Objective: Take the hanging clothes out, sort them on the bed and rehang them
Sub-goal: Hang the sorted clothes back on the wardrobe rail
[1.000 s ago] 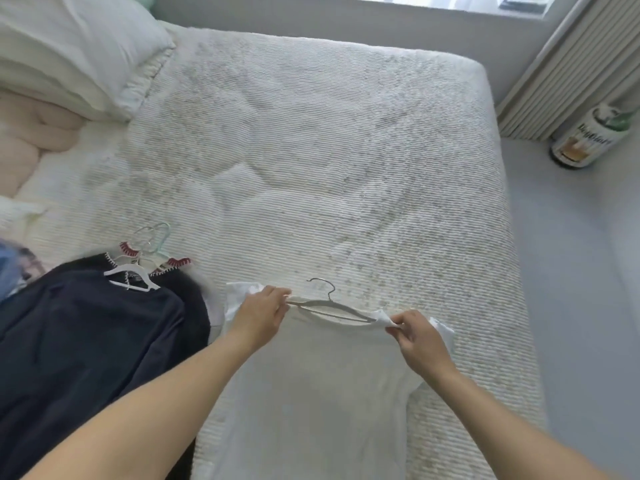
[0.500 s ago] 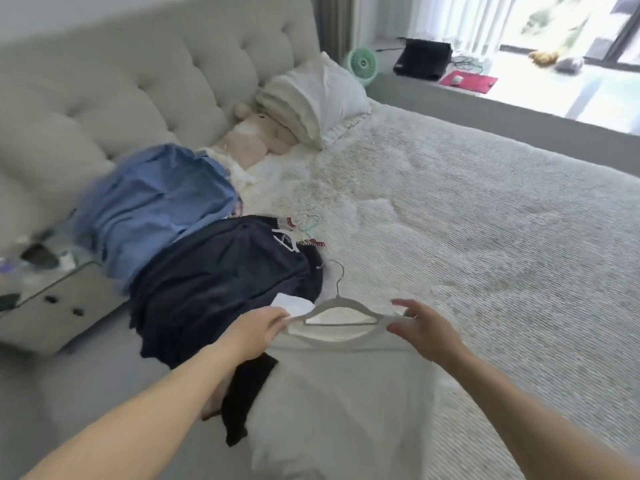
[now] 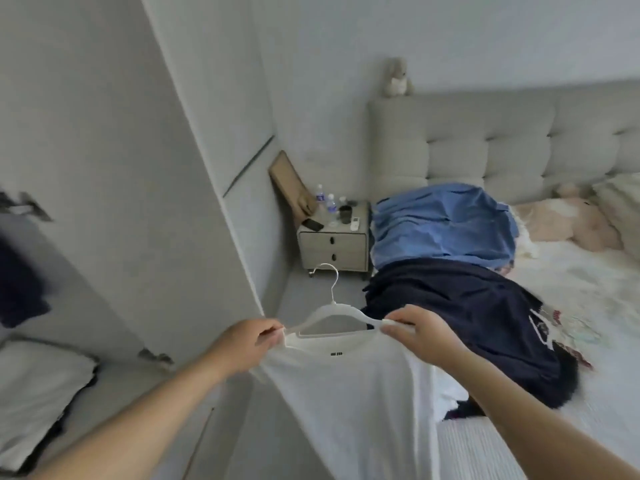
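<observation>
A white t-shirt (image 3: 356, 403) hangs on a white hanger (image 3: 330, 315) held up in the air beside the bed. My left hand (image 3: 242, 344) pinches the shirt's left shoulder and that end of the hanger. My right hand (image 3: 420, 336) grips the right shoulder end. The hanger's metal hook points up. On the bed (image 3: 571, 341) lie a dark navy garment (image 3: 485, 317) and, behind it, a blue garment (image 3: 443, 226). White hangers (image 3: 540, 329) show at the navy pile's right edge.
A wardrobe panel (image 3: 145, 202) stands at the left, with dark clothing (image 3: 17, 282) hanging at the far left. A nightstand (image 3: 334, 242) with bottles and small items sits by the padded headboard (image 3: 502, 143). Pillows and a plush toy lie at the far right.
The shirt on its hanger has been lifted off the bed and carried left. My view has swung from the bed toward the wardrobe and nightstand. My right hand, briefly loose, grips the hanger end again.
</observation>
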